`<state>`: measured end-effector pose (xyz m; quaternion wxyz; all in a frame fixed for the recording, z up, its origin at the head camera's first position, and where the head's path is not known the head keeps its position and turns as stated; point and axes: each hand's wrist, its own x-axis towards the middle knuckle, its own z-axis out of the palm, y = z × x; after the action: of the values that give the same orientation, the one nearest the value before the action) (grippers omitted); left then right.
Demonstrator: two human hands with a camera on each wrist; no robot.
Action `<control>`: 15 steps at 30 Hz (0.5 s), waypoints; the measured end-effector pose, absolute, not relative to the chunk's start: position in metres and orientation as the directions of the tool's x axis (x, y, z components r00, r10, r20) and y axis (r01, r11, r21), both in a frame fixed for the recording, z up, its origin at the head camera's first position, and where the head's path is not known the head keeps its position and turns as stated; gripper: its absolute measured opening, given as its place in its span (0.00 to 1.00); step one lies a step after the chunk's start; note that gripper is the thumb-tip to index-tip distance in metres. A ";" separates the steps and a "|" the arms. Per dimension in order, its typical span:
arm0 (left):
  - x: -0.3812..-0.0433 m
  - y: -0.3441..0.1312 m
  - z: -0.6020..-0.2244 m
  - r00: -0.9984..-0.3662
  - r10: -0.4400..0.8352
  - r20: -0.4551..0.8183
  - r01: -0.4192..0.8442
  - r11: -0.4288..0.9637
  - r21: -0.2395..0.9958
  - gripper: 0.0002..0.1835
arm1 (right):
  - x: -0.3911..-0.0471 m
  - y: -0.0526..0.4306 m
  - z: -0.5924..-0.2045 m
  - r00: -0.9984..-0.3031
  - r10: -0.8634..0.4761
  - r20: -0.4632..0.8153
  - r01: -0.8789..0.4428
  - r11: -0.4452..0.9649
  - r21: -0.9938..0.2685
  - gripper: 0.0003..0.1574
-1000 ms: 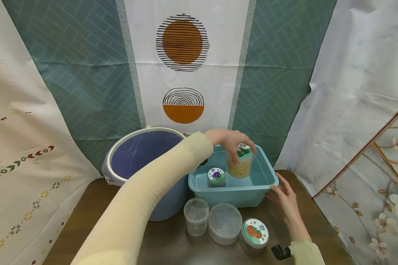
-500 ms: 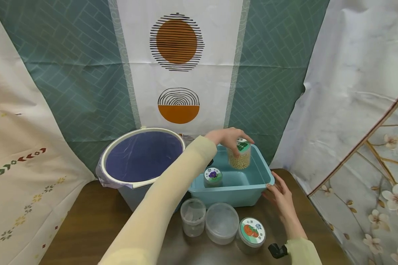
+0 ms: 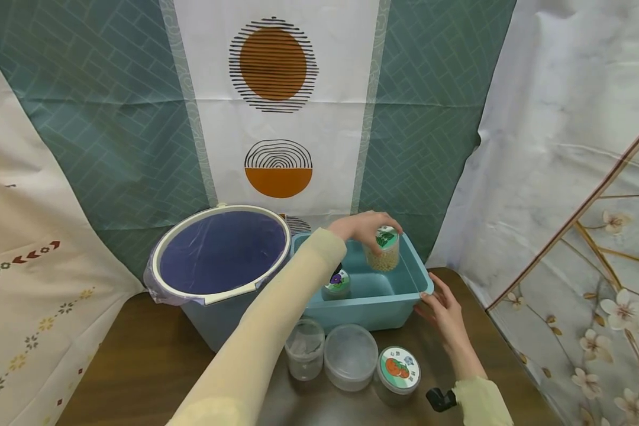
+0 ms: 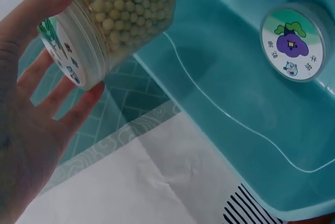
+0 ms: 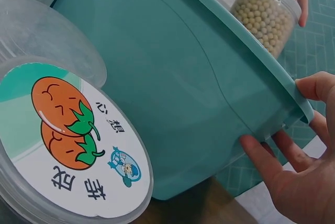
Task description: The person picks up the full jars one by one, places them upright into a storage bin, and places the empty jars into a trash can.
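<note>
My left hand (image 3: 366, 229) grips a clear jar of pale yellow round beans or peas (image 3: 384, 258) by its lid, thumb and fingers around the lid's edge. The jar hangs near the far right side of a light blue plastic basin (image 3: 373, 313); in the left wrist view its lid (image 4: 68, 51) carries a green printed label. My right hand (image 3: 447, 319) holds the basin's near right corner, with its thumb (image 5: 314, 87) at the rim and other fingers below it. Inside the basin stands a jar with a purple-flower lid (image 4: 292, 45), partly hidden by my left arm in the head view.
In front of the basin stand two clear plastic containers (image 3: 305, 349) (image 3: 351, 358) and a jar with an orange-fruit lid (image 3: 399, 370). A large blue bucket with a white rim and plastic liner (image 3: 213, 299) stands at left. Patterned cloths (image 3: 426, 118) hang behind and beside the table.
The jar in my left hand has risen slightly and shifted toward the basin's far right side. The head view has turned a little to the right. My right hand stays on the basin's corner.
</note>
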<state>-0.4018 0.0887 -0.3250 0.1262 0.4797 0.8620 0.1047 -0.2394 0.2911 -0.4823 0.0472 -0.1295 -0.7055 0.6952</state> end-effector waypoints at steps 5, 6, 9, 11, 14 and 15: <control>-0.403 0.091 -0.329 -0.500 0.858 -0.120 0.814 0.512 0.273 0.36 | -0.239 0.290 -0.483 -0.961 0.251 -0.117 0.121 0.002 -0.993 0.38; -0.403 0.091 -0.330 -0.500 0.858 -0.119 0.816 0.512 0.268 0.36 | -0.239 0.290 -0.483 -0.961 0.251 -0.118 0.122 0.001 -0.993 0.38; -0.402 0.091 -0.333 -0.515 0.847 -0.131 0.810 0.531 0.250 0.38 | -0.239 0.290 -0.484 -0.961 0.251 -0.117 0.120 -0.001 -0.993 0.38; -0.401 0.092 -0.336 -0.531 0.830 -0.171 0.802 0.557 0.214 0.43 | -0.239 0.290 -0.484 -0.961 0.251 -0.112 0.115 -0.004 -0.993 0.38; -0.397 0.091 -0.343 -0.557 0.794 -0.244 0.790 0.597 0.141 0.52 | -0.240 0.291 -0.484 -0.962 0.252 -0.109 0.112 -0.006 -0.994 0.38; -0.396 0.090 -0.346 -0.558 0.787 -0.264 0.791 0.600 0.118 0.54 | -0.239 0.291 -0.484 -0.962 0.252 -0.109 0.111 -0.004 -0.994 0.38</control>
<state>-0.3958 0.0905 -0.3461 0.1459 0.4471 0.8825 -0.0071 -0.2395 0.2911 -0.4838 0.0507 -0.1291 -0.7037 0.6968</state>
